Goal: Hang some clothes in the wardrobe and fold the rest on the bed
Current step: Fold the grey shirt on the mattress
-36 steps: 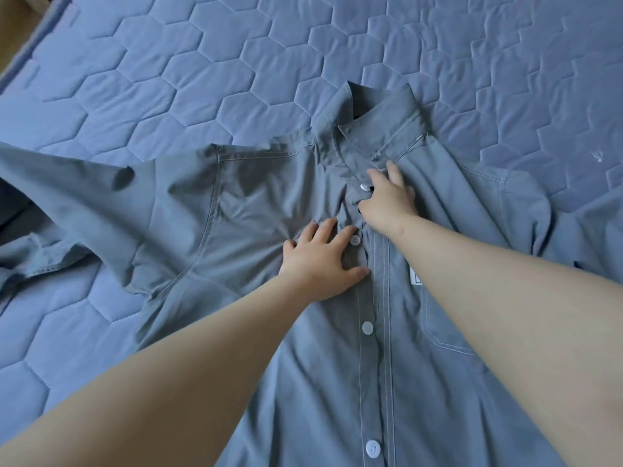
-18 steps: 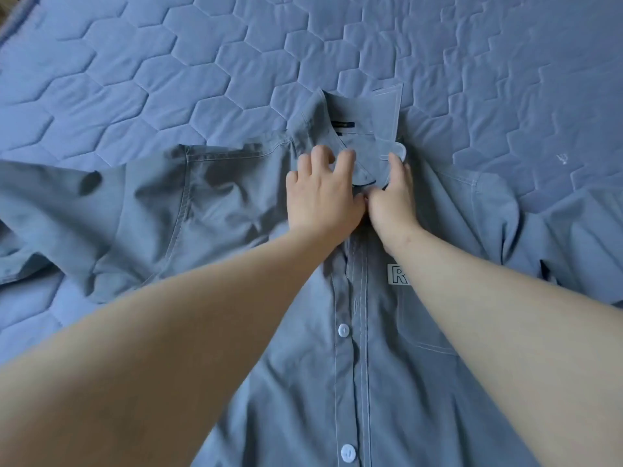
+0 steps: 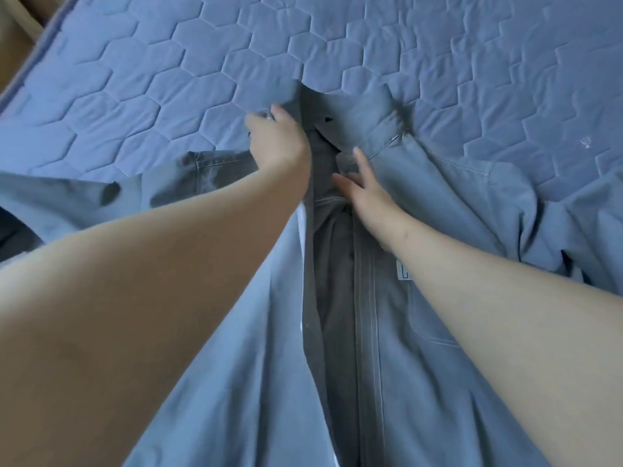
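A grey-blue button shirt (image 3: 431,332) lies front up on the bed, collar away from me. Its front is parted down the middle and the darker inside shows in the gap. My left hand (image 3: 278,143) grips the left collar edge and lifts the left front panel up and to the left. On the right placket just below the collar rests my right hand (image 3: 362,193), fingers straight and spread. A white chest label and a pocket sit on the right panel beside my right forearm.
The bed's blue quilted cover (image 3: 337,52) with a hexagon pattern stretches beyond the collar. The shirt's sleeves spread out to the left (image 3: 67,197) and right (image 3: 580,224). A strip of wooden floor (image 3: 17,38) shows past the bed's edge at the upper left.
Both hands were together at the closed collar. Now my left hand has pulled the left panel aside, parting the shirt front, and my right hand has slid slightly lower on the placket.
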Action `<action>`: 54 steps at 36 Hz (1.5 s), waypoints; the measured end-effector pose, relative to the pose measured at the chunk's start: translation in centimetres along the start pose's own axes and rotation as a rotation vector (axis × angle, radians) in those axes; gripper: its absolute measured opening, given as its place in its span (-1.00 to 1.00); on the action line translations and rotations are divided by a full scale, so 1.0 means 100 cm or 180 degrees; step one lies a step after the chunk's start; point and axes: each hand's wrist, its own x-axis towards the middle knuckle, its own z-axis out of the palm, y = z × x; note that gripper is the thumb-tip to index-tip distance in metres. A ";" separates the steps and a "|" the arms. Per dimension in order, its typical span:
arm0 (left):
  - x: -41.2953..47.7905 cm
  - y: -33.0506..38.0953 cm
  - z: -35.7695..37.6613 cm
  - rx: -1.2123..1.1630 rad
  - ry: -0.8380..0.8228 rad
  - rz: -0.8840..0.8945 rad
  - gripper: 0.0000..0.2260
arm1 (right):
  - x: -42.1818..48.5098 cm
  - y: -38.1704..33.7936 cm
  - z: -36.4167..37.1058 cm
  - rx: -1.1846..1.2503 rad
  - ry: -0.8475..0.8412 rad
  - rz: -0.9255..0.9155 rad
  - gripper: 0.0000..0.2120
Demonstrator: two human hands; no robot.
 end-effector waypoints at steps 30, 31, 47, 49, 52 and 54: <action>-0.179 -0.174 -0.108 0.2916 -0.0839 0.2366 -0.79 | -0.174 0.101 0.032 -0.1247 0.1643 -0.0173 -0.90; -0.185 -0.177 -0.114 0.3042 -0.0930 0.2349 -0.77 | -0.180 0.100 0.034 -0.1080 0.1422 0.0050 -0.91; -0.203 -0.165 -0.173 0.3640 -0.2285 0.2096 -0.58 | -0.236 0.097 0.040 -0.0263 0.0653 0.1321 -0.90; -0.216 -0.171 -0.188 0.3771 -0.2270 0.2173 -0.57 | -0.256 0.103 0.042 -0.0195 0.0495 0.1530 -0.86; -0.238 -0.184 -0.209 0.3826 -0.2303 0.2336 -0.57 | -0.294 0.119 0.046 -0.0145 0.0210 0.1785 -0.81; -0.253 -0.192 -0.223 0.3917 -0.2328 0.2429 -0.55 | -0.320 0.129 0.048 -0.0035 0.0024 0.1822 -0.72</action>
